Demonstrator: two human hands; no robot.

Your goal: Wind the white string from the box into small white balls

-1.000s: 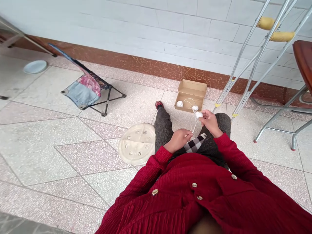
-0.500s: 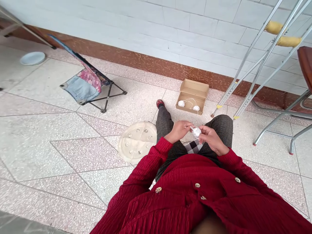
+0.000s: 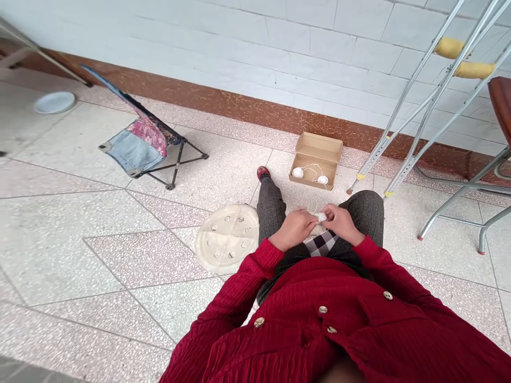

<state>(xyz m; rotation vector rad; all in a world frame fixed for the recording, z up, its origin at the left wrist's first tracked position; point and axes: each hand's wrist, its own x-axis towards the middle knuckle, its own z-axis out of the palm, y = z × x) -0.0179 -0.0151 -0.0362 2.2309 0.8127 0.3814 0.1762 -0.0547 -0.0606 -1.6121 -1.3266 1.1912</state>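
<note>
Over the lap of grey tweed trousers, a small white ball is pinched between the fingertips of the left hand and the right hand, seemingly steadied from both sides, while two further white balls and white cord are kept in an open cardboard box beyond the knees.

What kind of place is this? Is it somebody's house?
It looks like a plain room or covered porch, maybe at someone's home. You can see speckled floor tiles, a white tiled wall, and a folding camp chair.
</note>
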